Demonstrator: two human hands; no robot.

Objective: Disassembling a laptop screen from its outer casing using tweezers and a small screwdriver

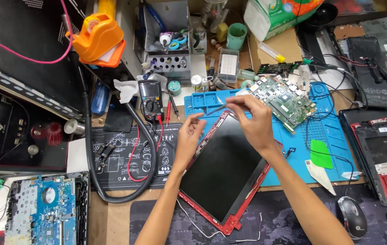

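Two forearms raised over red-framed laptop screen [223,168], left hand [189,136] and right hand [252,120] fingers pinching thin tool [215,109]

Wooden workbench [111,218], crowded. Blue silicone repair mat [334,136] centre-right, black printed mat [121,159] left of it, touching. Dark desk mat [275,222] along the near edge, mouse [352,217] on it. Blue motherboard in chassis [46,211] at near-left corner. Red laptop base [384,154] at right edge. Parts organiser [166,41] at the back.
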